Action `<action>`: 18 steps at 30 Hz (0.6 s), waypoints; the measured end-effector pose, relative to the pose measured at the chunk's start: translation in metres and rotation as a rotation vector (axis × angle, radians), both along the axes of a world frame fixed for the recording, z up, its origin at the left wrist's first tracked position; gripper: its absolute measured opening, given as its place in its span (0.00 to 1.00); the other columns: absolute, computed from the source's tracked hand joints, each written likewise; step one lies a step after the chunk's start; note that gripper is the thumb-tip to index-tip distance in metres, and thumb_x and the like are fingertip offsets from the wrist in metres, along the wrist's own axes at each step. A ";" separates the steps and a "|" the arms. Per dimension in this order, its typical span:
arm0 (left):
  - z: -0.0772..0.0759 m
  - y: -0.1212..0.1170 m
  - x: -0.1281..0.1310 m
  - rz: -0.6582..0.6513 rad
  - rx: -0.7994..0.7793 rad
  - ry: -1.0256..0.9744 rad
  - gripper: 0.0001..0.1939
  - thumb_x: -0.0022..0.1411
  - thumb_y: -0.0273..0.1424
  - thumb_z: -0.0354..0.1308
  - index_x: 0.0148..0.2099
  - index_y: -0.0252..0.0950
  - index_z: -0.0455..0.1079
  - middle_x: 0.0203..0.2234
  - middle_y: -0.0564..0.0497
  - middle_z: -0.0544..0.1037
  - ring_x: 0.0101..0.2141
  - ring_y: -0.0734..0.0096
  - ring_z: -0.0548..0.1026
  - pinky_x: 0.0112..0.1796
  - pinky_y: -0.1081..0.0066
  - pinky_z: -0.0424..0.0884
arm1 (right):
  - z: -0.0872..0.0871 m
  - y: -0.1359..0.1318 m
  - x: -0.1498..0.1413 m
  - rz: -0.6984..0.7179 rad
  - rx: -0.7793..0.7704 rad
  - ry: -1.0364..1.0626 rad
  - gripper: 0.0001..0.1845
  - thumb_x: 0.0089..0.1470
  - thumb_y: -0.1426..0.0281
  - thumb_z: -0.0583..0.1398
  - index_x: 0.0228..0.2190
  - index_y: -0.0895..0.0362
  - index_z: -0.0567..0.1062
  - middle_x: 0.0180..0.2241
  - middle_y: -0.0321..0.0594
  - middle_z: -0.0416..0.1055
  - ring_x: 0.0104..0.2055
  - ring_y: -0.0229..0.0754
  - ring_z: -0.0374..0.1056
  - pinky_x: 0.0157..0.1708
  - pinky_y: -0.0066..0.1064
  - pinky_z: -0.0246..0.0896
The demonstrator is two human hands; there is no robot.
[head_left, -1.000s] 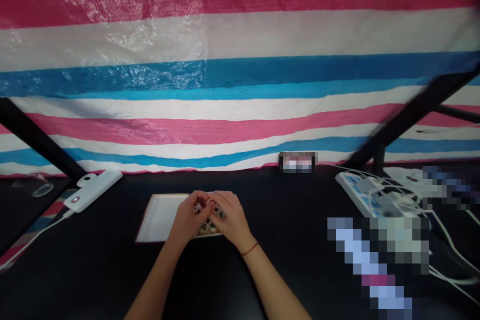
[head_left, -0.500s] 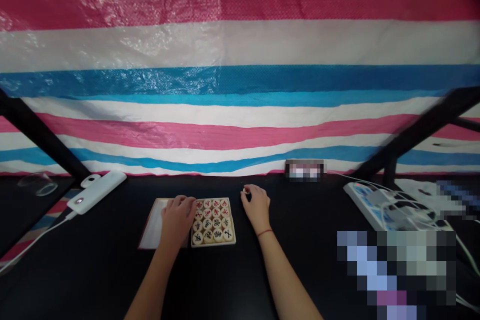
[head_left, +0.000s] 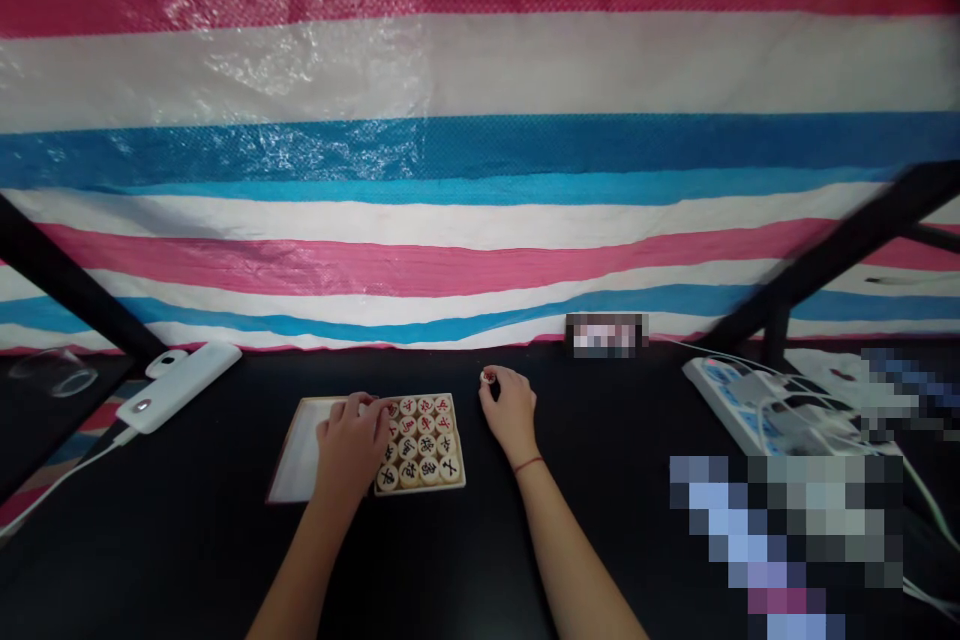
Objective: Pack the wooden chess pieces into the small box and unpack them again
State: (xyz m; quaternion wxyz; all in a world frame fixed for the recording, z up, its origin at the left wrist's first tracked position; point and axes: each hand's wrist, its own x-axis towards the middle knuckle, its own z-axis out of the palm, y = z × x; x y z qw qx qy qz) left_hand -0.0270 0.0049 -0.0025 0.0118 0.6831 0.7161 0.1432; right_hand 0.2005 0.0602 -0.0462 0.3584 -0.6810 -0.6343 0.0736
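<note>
My right hand pinches a round xiangqi piece with red marking between thumb and fingertips, close to the black table. A shallow open box with a pale rim lies to its left. It holds rows of round wooden xiangqi pieces, red characters in the far rows and black ones in the near rows. Palm down, my left hand lies across the box's left edge, its fingers bent but apart and the tips at the far left pieces. Beneath that hand is the lid, pale inside; some left pieces are hidden.
At the left are a white power bank-like device with a cable and a clear glass. A power strip with tangled cables sits at the right. Striped sheeting hangs behind the table. Several blurred-out items lie right and back.
The piece in my right hand now shows its red-marked face. The view has shifted slightly, while both hands stay nearly where they were relative to the box.
</note>
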 end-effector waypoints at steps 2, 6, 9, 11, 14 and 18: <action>0.001 -0.001 0.004 0.006 0.002 0.024 0.12 0.65 0.32 0.51 0.46 0.44 0.75 0.46 0.46 0.74 0.44 0.57 0.69 0.39 0.62 0.63 | 0.001 -0.001 -0.001 0.007 0.003 -0.004 0.12 0.55 0.71 0.53 0.37 0.56 0.75 0.40 0.44 0.74 0.45 0.47 0.64 0.44 0.36 0.54; 0.004 -0.002 0.015 0.050 0.017 0.098 0.14 0.66 0.33 0.48 0.43 0.39 0.76 0.44 0.43 0.74 0.43 0.54 0.69 0.37 0.61 0.64 | 0.001 -0.003 -0.002 0.011 -0.001 -0.015 0.12 0.55 0.72 0.53 0.37 0.56 0.75 0.40 0.43 0.74 0.46 0.47 0.64 0.44 0.36 0.53; 0.006 -0.001 0.024 0.090 0.037 0.146 0.17 0.67 0.34 0.46 0.40 0.35 0.76 0.41 0.41 0.74 0.41 0.54 0.69 0.36 0.62 0.63 | 0.001 -0.003 -0.002 0.009 0.003 -0.016 0.12 0.54 0.72 0.53 0.37 0.56 0.75 0.40 0.43 0.74 0.46 0.47 0.63 0.45 0.36 0.53; 0.006 0.000 0.028 0.104 0.043 0.164 0.17 0.67 0.34 0.45 0.39 0.33 0.75 0.40 0.40 0.73 0.40 0.55 0.70 0.36 0.62 0.63 | 0.000 -0.003 -0.002 0.011 0.003 -0.016 0.12 0.54 0.72 0.53 0.37 0.56 0.75 0.40 0.43 0.74 0.46 0.47 0.63 0.45 0.36 0.53; 0.007 0.000 0.030 0.104 0.034 0.167 0.18 0.67 0.34 0.45 0.39 0.32 0.75 0.40 0.39 0.73 0.40 0.55 0.69 0.36 0.63 0.63 | 0.000 -0.003 -0.002 0.015 0.000 -0.012 0.12 0.54 0.72 0.53 0.37 0.56 0.75 0.41 0.43 0.74 0.46 0.47 0.63 0.44 0.37 0.53; 0.010 -0.003 0.033 0.084 0.010 0.165 0.17 0.67 0.34 0.45 0.41 0.32 0.75 0.41 0.38 0.72 0.42 0.52 0.69 0.36 0.61 0.63 | -0.001 -0.002 -0.002 0.011 -0.007 -0.013 0.12 0.54 0.72 0.53 0.37 0.56 0.75 0.41 0.43 0.74 0.46 0.48 0.63 0.45 0.37 0.53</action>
